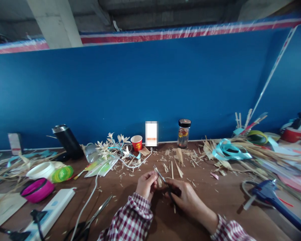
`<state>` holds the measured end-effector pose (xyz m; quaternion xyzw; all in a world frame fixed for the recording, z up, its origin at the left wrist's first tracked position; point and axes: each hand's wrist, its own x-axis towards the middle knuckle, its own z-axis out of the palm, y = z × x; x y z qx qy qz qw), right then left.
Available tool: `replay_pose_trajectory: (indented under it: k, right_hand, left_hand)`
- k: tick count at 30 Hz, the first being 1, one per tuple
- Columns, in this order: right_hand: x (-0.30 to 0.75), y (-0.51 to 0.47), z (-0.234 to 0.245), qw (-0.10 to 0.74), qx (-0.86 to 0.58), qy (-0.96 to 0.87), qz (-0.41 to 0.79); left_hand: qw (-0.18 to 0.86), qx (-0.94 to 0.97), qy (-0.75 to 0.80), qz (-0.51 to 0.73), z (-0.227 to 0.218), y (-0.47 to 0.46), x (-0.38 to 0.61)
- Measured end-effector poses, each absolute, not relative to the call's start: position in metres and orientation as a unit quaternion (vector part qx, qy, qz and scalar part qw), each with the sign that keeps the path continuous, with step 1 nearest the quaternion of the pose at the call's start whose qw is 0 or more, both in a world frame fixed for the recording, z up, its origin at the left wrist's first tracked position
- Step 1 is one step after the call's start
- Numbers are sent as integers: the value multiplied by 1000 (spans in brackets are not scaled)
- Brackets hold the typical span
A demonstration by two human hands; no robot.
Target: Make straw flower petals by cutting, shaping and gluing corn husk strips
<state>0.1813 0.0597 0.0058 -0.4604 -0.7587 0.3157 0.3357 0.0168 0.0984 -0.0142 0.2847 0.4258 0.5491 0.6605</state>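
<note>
My left hand [145, 184] is closed in a pinch on a small pale straw piece [160, 181] just above the brown table [215, 201]. My right hand [184, 197] is wrapped round the handles of small scissors [163, 177], whose blades point up and left and meet the straw piece at my left fingertips. Both wrists wear red-and-white checked sleeves. Straw scraps [178, 160] lie scattered on the table just beyond my hands.
A second pair of scissors [95, 214] and a white cable lie near left. A white power strip [52, 207], magenta bowl [37, 190], black flask [67, 140], red cup [136, 143] and jar [184, 133] stand left and behind. A blue glue gun [268, 194] and ribbons [228, 150] lie right.
</note>
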Motion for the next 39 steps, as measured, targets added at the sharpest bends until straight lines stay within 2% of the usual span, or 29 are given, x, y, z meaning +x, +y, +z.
replay_pose_trajectory:
  k: [39]
  right_hand:
    - [180, 65, -5, 329, -469, -750, 330]
  left_hand:
    - [681, 231, 431, 545, -6, 98, 17]
